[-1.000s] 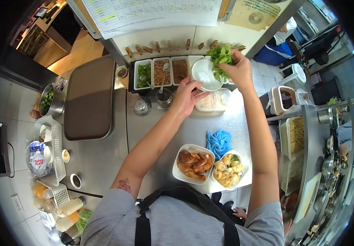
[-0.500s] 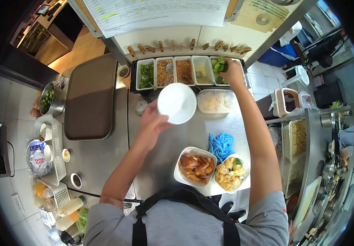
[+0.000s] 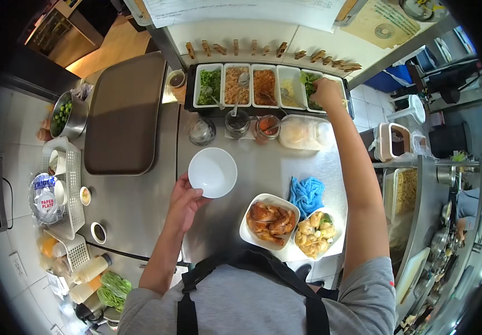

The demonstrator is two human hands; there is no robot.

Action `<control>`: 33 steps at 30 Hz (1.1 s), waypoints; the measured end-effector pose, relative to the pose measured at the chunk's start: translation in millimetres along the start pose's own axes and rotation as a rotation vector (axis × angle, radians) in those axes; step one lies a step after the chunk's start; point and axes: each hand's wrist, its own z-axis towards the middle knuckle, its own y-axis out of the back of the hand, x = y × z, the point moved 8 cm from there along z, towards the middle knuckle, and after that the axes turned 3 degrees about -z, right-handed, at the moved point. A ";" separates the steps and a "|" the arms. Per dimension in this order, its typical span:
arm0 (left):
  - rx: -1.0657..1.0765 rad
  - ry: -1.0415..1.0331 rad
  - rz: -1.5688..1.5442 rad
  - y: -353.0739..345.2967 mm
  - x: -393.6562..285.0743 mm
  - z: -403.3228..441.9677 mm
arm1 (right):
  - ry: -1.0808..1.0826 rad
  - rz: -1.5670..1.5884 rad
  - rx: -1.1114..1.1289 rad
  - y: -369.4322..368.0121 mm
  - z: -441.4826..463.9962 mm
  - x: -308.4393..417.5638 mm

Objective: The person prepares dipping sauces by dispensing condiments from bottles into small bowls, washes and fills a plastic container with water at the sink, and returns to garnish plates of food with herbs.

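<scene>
My left hand (image 3: 183,204) grips a plain white bowl (image 3: 213,173) by its near left rim, tilted slightly, with nothing visible inside. At the back of the counter, my right hand (image 3: 327,92) reaches down into a white tub of leafy greens (image 3: 309,81). Its fingers are curled together on the leaves; the fingertips are partly hidden. Left of that tub stand tubs of shredded yellow food (image 3: 289,84), orange-brown crumbs (image 3: 264,85), pale brown bits (image 3: 236,81) and chopped green herbs (image 3: 210,84), several with spoons.
Glass jars (image 3: 237,124) and a lidded plastic container (image 3: 302,133) stand before the tubs. Nearer me are a dish of browned chicken (image 3: 270,219), a dish of pale chunks (image 3: 315,234) and a blue cloth (image 3: 307,195). A brown tray (image 3: 123,117) lies left.
The bowl in my left hand has moved down and left, uncovering jars behind it. My right hand, which held leaves raised over the tub, is now lower in it. The view has shifted.
</scene>
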 end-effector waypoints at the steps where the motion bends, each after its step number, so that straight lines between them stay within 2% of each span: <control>1: -0.006 0.003 -0.011 4.5 3.3 -0.2 | 0.015 -0.011 0.050 -7.6 5.3 -0.8; 2: -0.001 0.011 -0.015 8.1 6.4 -0.5 | 0.095 -0.024 0.050 -11.3 9.1 3.0; 5: 0.004 0.028 -0.032 15.3 12.9 -1.1 | 0.101 -0.080 0.196 -35.1 22.6 -0.6; 11: -0.015 0.012 -0.065 14.5 10.7 -2.2 | 0.008 -0.103 0.330 -55.4 35.0 -12.9; 14: -0.022 0.005 -0.061 16.4 10.8 -1.8 | -0.097 -0.133 0.282 -21.1 23.0 -10.7; 17: -0.030 -0.004 -0.057 24.3 14.1 0.0 | -0.037 -0.095 0.127 36.7 -2.1 11.1; 20: -0.034 -0.006 -0.056 29.8 16.1 1.0 | 0.103 0.119 -0.062 18.4 27.4 -9.6; 23: -0.037 -0.006 -0.060 29.5 15.3 3.2 | -0.122 0.536 0.277 -16.8 33.5 -16.2; 29: -0.033 -0.004 -0.072 28.9 18.4 6.3 | -0.028 0.217 0.361 -41.9 29.1 -9.6; 32: -0.040 0.007 -0.080 33.8 24.1 7.3 | -0.180 0.088 0.384 -16.4 18.2 -7.0; 33: -0.048 0.017 -0.080 38.1 27.3 8.6 | -0.121 0.048 0.268 1.7 15.1 -1.6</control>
